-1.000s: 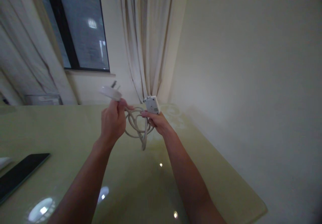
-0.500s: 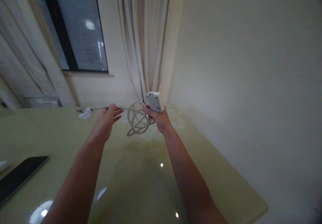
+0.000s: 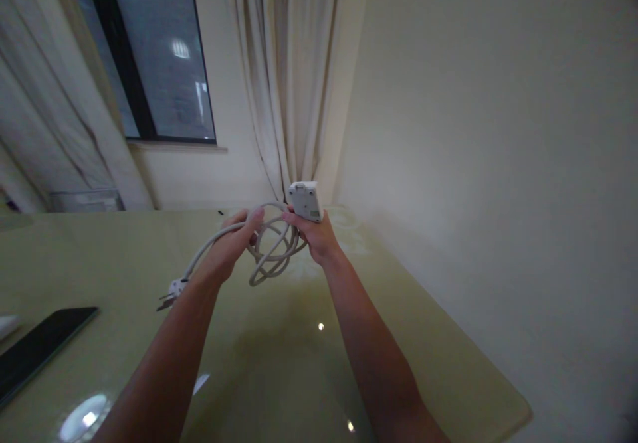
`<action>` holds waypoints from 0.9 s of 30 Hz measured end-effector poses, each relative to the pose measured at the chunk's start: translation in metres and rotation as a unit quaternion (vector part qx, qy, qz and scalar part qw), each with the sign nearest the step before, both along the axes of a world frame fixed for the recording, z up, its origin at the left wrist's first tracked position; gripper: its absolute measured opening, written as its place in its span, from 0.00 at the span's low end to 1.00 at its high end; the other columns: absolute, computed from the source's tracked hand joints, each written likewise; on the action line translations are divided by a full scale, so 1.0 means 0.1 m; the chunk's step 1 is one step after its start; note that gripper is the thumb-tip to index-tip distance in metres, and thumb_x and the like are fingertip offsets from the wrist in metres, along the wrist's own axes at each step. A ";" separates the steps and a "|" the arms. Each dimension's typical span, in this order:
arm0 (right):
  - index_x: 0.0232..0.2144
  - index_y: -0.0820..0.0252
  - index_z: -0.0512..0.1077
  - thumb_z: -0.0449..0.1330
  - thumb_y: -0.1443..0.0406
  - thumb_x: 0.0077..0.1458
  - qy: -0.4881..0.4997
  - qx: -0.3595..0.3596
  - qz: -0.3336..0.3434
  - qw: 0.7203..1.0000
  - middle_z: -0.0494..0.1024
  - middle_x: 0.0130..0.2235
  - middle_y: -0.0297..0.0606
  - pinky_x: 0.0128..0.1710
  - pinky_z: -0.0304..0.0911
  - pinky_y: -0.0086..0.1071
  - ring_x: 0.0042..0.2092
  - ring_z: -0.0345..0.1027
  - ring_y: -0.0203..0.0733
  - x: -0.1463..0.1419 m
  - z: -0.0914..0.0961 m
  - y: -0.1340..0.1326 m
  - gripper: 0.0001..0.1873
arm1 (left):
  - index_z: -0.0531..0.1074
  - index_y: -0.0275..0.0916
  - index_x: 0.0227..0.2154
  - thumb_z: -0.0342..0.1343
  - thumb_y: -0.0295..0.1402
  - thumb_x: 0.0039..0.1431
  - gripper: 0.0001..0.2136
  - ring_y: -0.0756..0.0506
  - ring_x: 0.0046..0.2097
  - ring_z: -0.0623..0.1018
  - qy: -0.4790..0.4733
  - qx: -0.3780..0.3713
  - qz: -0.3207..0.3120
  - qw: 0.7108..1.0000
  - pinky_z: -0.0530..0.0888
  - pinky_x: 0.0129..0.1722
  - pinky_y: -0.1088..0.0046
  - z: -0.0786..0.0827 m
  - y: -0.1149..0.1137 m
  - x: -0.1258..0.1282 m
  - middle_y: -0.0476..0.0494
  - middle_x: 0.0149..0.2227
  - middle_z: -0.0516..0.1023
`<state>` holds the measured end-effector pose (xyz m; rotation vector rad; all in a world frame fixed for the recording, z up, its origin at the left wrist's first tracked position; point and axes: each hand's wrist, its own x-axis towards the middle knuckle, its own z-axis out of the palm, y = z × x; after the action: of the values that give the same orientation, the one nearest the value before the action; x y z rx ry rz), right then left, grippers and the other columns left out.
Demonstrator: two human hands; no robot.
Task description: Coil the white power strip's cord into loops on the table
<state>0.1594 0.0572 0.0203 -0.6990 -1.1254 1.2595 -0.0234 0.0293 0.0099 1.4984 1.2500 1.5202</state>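
A white power strip is held up in my right hand, its underside facing me. Loops of its grey cord hang between my two hands, and my right fingers also close on the coil's right side. My left hand grips the cord at the coil's left, thumb laid along it. From there the cord's free end curves down to the left, where a white plug with metal prongs dangles beside my left forearm. Some left fingers are hidden behind the cord.
Below my hands spreads a glossy yellow-green table with light reflections. A flat black device lies at the left, with a white object beside it. A curtain and a wall stand behind and to the right.
My left hand has moved right along the cord to the coil and closed there. The plug has swung from sideways to hanging lower. My right hand stays nearly in place with the power strip.
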 end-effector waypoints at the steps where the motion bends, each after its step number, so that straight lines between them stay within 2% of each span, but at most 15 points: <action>1: 0.32 0.58 0.82 0.80 0.59 0.34 0.004 -0.010 -0.006 1.000 0.79 0.30 0.31 0.25 0.58 0.27 0.28 0.67 0.32 0.00 0.00 0.02 0.20 | 0.77 0.39 0.28 0.64 0.64 0.52 0.28 0.47 0.26 0.70 -0.007 -0.009 0.001 1.000 0.67 0.25 0.71 -0.01 0.01 0.00 0.46 0.25 0.75; 4: 0.31 0.59 0.78 0.79 0.57 0.38 0.024 -0.053 -0.025 0.998 0.69 0.23 0.24 0.19 0.41 0.28 0.21 0.47 0.27 0.00 -0.03 0.09 0.19 | 0.81 0.38 0.35 0.67 0.61 0.51 0.28 0.49 0.24 0.69 -0.041 -0.054 -0.034 0.997 0.65 0.23 0.73 -0.04 0.03 0.01 0.44 0.28 0.78; 6: 0.30 0.58 0.75 0.79 0.56 0.39 0.050 -0.075 -0.044 0.995 0.63 0.21 0.21 0.18 0.36 0.29 0.20 0.40 0.26 0.03 -0.06 0.15 0.21 | 0.82 0.37 0.39 0.68 0.60 0.51 0.28 0.49 0.24 0.71 -0.052 -0.095 -0.070 0.992 0.65 0.22 0.74 -0.07 0.03 0.00 0.44 0.28 0.79; 9: 0.30 0.57 0.71 0.80 0.54 0.41 0.100 -0.102 -0.089 0.986 0.58 0.20 0.19 0.16 0.37 0.28 0.19 0.39 0.25 0.15 -0.11 0.28 0.24 | 0.80 0.36 0.34 0.71 0.55 0.49 0.25 0.50 0.24 0.70 -0.076 -0.134 -0.090 0.984 0.64 0.22 0.75 -0.10 0.05 -0.03 0.46 0.26 0.76; 12: 0.27 0.56 0.66 0.77 0.50 0.48 0.142 -0.138 -0.145 0.969 0.56 0.19 0.18 0.15 0.38 0.26 0.18 0.38 0.25 0.37 -0.14 0.40 0.26 | 0.77 0.37 0.28 0.71 0.50 0.48 0.20 0.52 0.23 0.66 -0.153 -0.135 -0.045 0.978 0.64 0.22 0.76 -0.10 0.12 -0.12 0.51 0.22 0.70; 15: 0.25 0.55 0.61 0.74 0.51 0.54 0.153 -0.148 -0.176 0.961 0.54 0.19 0.18 0.15 0.36 0.25 0.18 0.36 0.24 0.57 -0.17 0.47 0.27 | 0.74 0.38 0.28 0.70 0.45 0.49 0.16 0.54 0.21 0.61 -0.213 -0.118 0.000 0.970 0.63 0.22 0.76 -0.12 0.21 -0.23 0.54 0.21 0.66; 18: 0.25 0.55 0.60 0.74 0.57 0.53 0.152 -0.132 -0.180 0.963 0.56 0.20 0.19 0.16 0.38 0.25 0.19 0.39 0.25 0.59 -0.16 0.48 0.25 | 0.72 0.39 0.27 0.69 0.46 0.49 0.16 0.53 0.22 0.61 -0.203 -0.123 0.026 0.971 0.61 0.22 0.76 -0.19 0.26 -0.25 0.54 0.22 0.66; 21: 0.27 0.56 0.65 0.76 0.62 0.48 0.150 -0.101 -0.168 0.969 0.62 0.22 0.21 0.19 0.44 0.25 0.21 0.47 0.26 0.43 -0.14 0.44 0.20 | 0.70 0.41 0.26 0.68 0.55 0.47 0.22 0.49 0.25 0.67 -0.120 -0.118 0.044 0.985 0.64 0.25 0.73 -0.27 0.26 -0.17 0.52 0.22 0.67; 24: 0.31 0.57 0.72 0.77 0.59 0.47 0.084 -0.032 -0.151 0.984 0.67 0.25 0.25 0.23 0.50 0.27 0.24 0.53 0.29 0.20 -0.13 0.36 0.18 | 0.70 0.41 0.28 0.67 0.57 0.46 0.23 0.46 0.27 0.70 -0.045 -0.096 0.039 0.994 0.67 0.28 0.71 -0.34 0.25 -0.07 0.50 0.23 0.70; 27: 0.37 0.56 0.75 0.75 0.52 0.49 -0.047 0.072 -0.090 0.992 0.71 0.28 0.29 0.27 0.55 0.28 0.29 0.61 0.34 -0.01 -0.15 0.22 0.21 | 0.70 0.42 0.29 0.64 0.51 0.52 0.18 0.46 0.27 0.69 -0.023 -0.091 0.056 0.994 0.64 0.28 0.71 -0.38 0.25 -0.02 0.51 0.23 0.69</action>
<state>0.1586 0.0792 0.0055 -0.7393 -1.1893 0.9909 -0.0255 0.0543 -0.0281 1.2875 1.4251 1.4611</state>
